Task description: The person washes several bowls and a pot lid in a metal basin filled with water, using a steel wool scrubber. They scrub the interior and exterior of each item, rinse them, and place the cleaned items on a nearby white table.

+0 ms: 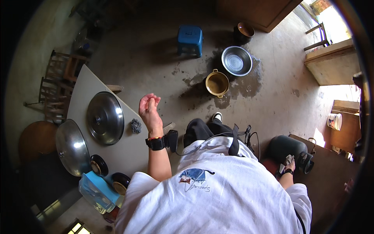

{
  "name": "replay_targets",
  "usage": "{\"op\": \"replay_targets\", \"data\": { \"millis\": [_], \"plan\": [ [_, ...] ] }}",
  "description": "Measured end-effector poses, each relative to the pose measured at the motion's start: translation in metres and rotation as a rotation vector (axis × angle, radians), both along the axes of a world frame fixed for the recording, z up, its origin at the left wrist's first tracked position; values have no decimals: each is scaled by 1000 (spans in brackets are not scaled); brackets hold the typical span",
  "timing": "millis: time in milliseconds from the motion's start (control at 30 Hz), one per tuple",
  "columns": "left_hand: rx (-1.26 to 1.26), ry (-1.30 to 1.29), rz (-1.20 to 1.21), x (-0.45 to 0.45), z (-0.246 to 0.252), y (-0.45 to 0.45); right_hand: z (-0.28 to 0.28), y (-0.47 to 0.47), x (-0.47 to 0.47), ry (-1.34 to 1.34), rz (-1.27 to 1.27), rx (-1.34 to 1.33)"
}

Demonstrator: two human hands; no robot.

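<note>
My left hand [150, 112] is raised beside the near edge of the white table [117, 158], palm up, fingers loosely curled. Nothing shows in it. Close to it on the table lies a grey metal scouring pad [136, 126], with a domed metal pot lid [105, 118] beyond. Off to the right, my right hand [289, 166] grips a crumpled greyish cloth [289, 159] against the dark gas cylinder [285, 146], near its collar [308, 163]. How the cloth meets the cylinder is partly hidden.
A second metal lid [71, 149], dark round lids [120, 182] and a blue-and-clear plastic box [98, 191] crowd the table. On the wet floor stand a yellow two-handled pot [217, 83], a metal basin [236, 60], stacked bowls [244, 31] and a blue stool [190, 38].
</note>
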State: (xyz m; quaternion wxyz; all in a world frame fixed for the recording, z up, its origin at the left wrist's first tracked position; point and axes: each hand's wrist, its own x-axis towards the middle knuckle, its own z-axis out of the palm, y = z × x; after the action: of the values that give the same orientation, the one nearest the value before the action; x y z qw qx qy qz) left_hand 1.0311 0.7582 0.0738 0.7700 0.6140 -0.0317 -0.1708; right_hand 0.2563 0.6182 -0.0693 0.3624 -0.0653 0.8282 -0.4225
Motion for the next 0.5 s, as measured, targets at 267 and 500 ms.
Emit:
{"op": "replay_targets", "data": {
  "millis": [267,500],
  "plan": [
    [165,-126,-62,106,9,-103,-2,-149,163,-526,135,-247],
    [308,19,-141,288,-35,-223,-34,-145,306,-318,-237,10]
  ]
}}
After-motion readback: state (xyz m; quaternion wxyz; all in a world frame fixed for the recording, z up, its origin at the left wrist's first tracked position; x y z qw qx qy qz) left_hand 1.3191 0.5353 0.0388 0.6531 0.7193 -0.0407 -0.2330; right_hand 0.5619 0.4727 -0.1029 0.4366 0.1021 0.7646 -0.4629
